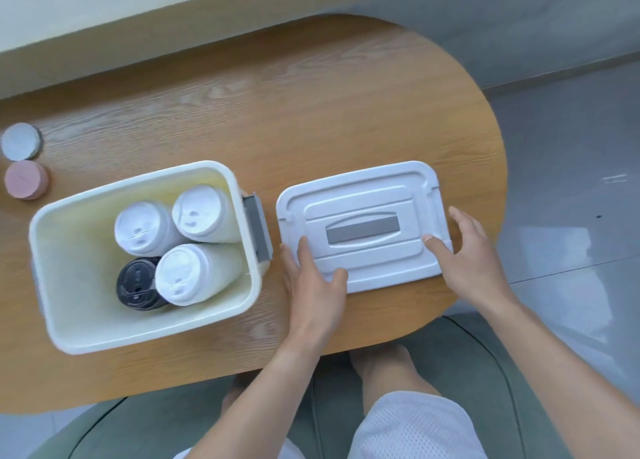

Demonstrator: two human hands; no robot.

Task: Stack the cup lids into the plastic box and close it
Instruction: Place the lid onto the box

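Right of the plastic box (62, 320) on the worktop (311, 112), the box lid (363, 195) lies flat, handle side up, its long axis running left to right and roughly in line with the box's own long side. Both hands are on the lid: the left hand (311, 285) rests over the corner nearest the box and the person, fingers straight and spread on top, thumb laid along the near edge; the right hand (474, 254) sits at the end farthest from the box, thumb on top and fingers reaching round that edge, though whether they curl under it cannot be told. The box stands open, with a grey latch (258, 226) on the wall facing the lid. Inside it stand three stacks of white cup lids (194, 213) and one stack of black cup lids (138, 282), all crowded towards the lid-side wall. Stacking looks finished, so the closing step seems to be in hand. The lid has to travel leftwards over the latch and settle square on the rim; the left hand is the nearer to the box and would lead. Beyond the box's far left corner sit two small round containers (24, 161)
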